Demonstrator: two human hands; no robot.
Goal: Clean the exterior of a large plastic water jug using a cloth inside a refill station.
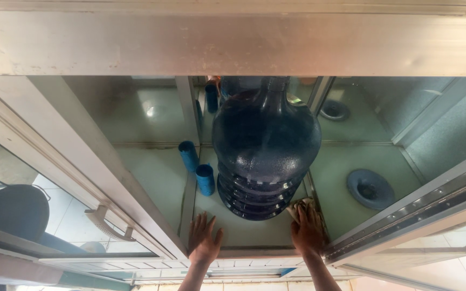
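Observation:
A big dark blue water jug (265, 145) stands inverted inside a steel and glass cabinet, its neck pointing away from me. My left hand (204, 240) lies flat with fingers spread on the cabinet floor (244, 231), just in front of the jug's base. My right hand (307, 230) presses a tan cloth (301, 206) against the floor at the jug's lower right side. Two small blue cups (205, 179) stand left of the jug.
The cabinet's doors stand open: one with a handle (106, 223) at left, one with a hinge strip (422, 207) at right. A round blue drain fitting (371, 188) sits in the right compartment. A grey bucket (12, 210) is at far left.

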